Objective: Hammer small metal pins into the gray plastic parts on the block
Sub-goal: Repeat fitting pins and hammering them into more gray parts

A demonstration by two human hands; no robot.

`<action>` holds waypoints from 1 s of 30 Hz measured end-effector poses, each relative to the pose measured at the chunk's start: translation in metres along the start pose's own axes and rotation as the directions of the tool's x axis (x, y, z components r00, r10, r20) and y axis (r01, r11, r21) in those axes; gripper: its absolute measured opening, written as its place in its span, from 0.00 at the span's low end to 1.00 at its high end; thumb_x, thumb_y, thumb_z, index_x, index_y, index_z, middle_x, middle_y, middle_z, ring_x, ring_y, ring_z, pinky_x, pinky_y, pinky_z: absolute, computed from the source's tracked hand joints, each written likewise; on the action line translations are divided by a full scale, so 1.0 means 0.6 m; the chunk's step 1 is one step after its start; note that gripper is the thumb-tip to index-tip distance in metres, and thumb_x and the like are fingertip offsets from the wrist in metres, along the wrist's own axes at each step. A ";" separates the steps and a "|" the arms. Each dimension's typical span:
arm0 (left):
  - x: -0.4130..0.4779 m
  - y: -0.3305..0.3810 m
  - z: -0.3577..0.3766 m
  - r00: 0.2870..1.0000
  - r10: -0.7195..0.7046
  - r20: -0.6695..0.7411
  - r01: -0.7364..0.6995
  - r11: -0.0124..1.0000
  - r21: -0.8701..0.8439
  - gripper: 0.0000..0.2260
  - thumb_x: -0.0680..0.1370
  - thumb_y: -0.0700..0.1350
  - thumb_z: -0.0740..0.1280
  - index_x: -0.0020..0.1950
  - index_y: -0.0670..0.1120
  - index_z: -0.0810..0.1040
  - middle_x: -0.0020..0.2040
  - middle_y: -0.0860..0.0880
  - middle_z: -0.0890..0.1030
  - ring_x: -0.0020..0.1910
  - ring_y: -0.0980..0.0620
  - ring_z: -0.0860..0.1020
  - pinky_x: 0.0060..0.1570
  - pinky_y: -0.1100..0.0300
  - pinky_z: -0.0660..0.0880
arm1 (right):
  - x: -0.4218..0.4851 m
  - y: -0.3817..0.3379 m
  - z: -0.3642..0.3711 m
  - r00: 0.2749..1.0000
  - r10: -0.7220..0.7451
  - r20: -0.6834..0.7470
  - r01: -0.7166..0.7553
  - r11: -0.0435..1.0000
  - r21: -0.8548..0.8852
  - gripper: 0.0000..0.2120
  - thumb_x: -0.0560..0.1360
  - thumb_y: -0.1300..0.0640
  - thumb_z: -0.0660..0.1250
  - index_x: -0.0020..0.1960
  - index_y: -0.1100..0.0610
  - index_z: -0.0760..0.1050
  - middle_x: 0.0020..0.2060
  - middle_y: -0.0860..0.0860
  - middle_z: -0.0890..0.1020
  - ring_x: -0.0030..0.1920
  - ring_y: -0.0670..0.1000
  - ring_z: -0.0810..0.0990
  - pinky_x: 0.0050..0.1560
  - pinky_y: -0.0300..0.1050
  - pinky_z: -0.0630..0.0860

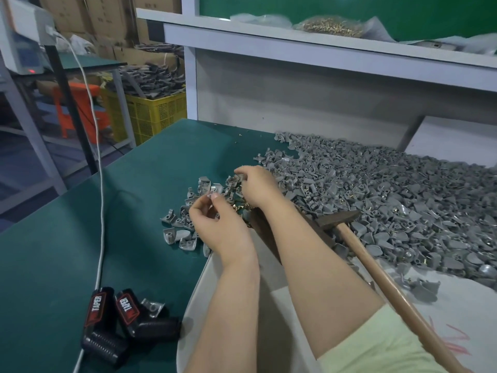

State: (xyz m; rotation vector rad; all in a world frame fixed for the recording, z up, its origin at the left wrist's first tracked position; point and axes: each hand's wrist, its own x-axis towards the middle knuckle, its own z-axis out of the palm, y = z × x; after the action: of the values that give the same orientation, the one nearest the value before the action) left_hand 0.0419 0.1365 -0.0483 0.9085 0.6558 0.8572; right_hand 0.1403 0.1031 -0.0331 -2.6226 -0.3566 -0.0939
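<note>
My left hand [215, 224] is raised over the green table and pinches a small gray plastic part [211, 195] between thumb and fingertips. My right hand [256, 185] reaches into a small cluster of gray parts [183, 227], its fingers curled on one of them. Brass pins [239, 210] lie between the two hands. The dark block [265, 232] sits mostly hidden under my right forearm. A hammer [376, 265] with a wooden handle lies on the table, its head beside the block. A big heap of gray parts [390, 195] covers the table's right side.
Two black grip tools labelled TAPER [118, 319] and a white cable [100, 211] lie at the front left. A white tray [193, 305] sits under my arms. A bag of brass pins [330, 26] rests on the shelf. A yellow crate [150, 114] stands beyond the table.
</note>
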 end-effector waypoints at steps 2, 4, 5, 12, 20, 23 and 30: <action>0.000 -0.003 0.000 1.000 -0.005 -0.004 0.005 1.000 0.011 0.03 0.79 0.40 0.62 0.47 0.48 0.70 0.46 0.52 0.75 0.45 0.58 0.74 0.39 0.77 0.68 | 0.021 -0.011 0.015 0.996 0.047 0.078 -0.039 0.993 -0.108 0.28 0.75 0.67 0.56 0.72 0.47 0.65 0.70 0.54 0.67 0.68 0.59 0.65 0.66 0.56 0.67; -0.002 -0.004 0.001 1.000 -0.006 0.000 0.006 1.000 0.019 0.01 0.79 0.40 0.62 0.50 0.44 0.71 0.47 0.50 0.76 0.45 0.57 0.74 0.39 0.77 0.68 | 0.039 -0.026 0.027 0.980 0.099 0.172 -0.062 0.977 -0.206 0.29 0.75 0.65 0.58 0.73 0.46 0.62 0.73 0.54 0.62 0.71 0.61 0.59 0.68 0.59 0.61; -0.002 -0.004 0.001 1.000 -0.002 0.002 0.002 1.000 0.027 0.02 0.80 0.40 0.62 0.51 0.43 0.71 0.47 0.50 0.76 0.44 0.58 0.74 0.39 0.77 0.68 | 0.046 -0.031 0.033 0.972 0.125 0.202 -0.072 0.965 -0.251 0.28 0.76 0.63 0.60 0.73 0.47 0.63 0.73 0.54 0.61 0.72 0.61 0.57 0.69 0.60 0.58; -0.001 -0.001 0.001 0.999 -0.042 -0.010 0.042 0.999 0.035 0.01 0.79 0.40 0.62 0.50 0.45 0.71 0.46 0.51 0.75 0.43 0.60 0.74 0.41 0.75 0.69 | 0.052 -0.026 0.039 0.989 0.146 0.013 -0.139 0.965 -0.224 0.14 0.76 0.61 0.60 0.60 0.59 0.75 0.62 0.57 0.75 0.65 0.59 0.68 0.63 0.56 0.65; -0.011 0.000 0.000 0.997 -0.071 0.006 0.071 0.997 0.040 0.04 0.80 0.43 0.62 0.46 0.52 0.70 0.45 0.55 0.74 0.42 0.62 0.73 0.39 0.78 0.68 | 0.023 0.057 -0.085 0.854 0.429 -0.294 -0.447 0.894 0.005 0.24 0.77 0.55 0.62 0.72 0.54 0.63 0.72 0.56 0.64 0.71 0.61 0.60 0.69 0.61 0.58; -0.011 0.000 -0.001 0.997 -0.074 0.006 0.074 0.996 0.044 0.04 0.80 0.44 0.62 0.46 0.52 0.70 0.44 0.56 0.74 0.43 0.62 0.73 0.41 0.76 0.69 | 0.008 0.057 -0.088 0.874 0.409 -0.261 -0.437 0.898 -0.058 0.28 0.76 0.56 0.64 0.74 0.50 0.60 0.74 0.58 0.57 0.73 0.63 0.56 0.71 0.62 0.54; -0.006 0.002 0.000 0.999 -0.035 -0.012 0.035 0.998 0.053 0.01 0.79 0.41 0.62 0.50 0.45 0.71 0.46 0.51 0.75 0.44 0.57 0.73 0.41 0.76 0.68 | 0.014 -0.011 -0.005 0.975 0.169 0.141 -0.133 0.962 -0.237 0.12 0.73 0.57 0.69 0.56 0.56 0.79 0.55 0.53 0.81 0.53 0.55 0.79 0.57 0.49 0.76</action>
State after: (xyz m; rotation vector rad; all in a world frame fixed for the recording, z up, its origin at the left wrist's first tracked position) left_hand 0.0399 0.1340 -0.0471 0.9383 0.7048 0.8170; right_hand 0.1466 0.1092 -0.0262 -2.8821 -0.2076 0.1370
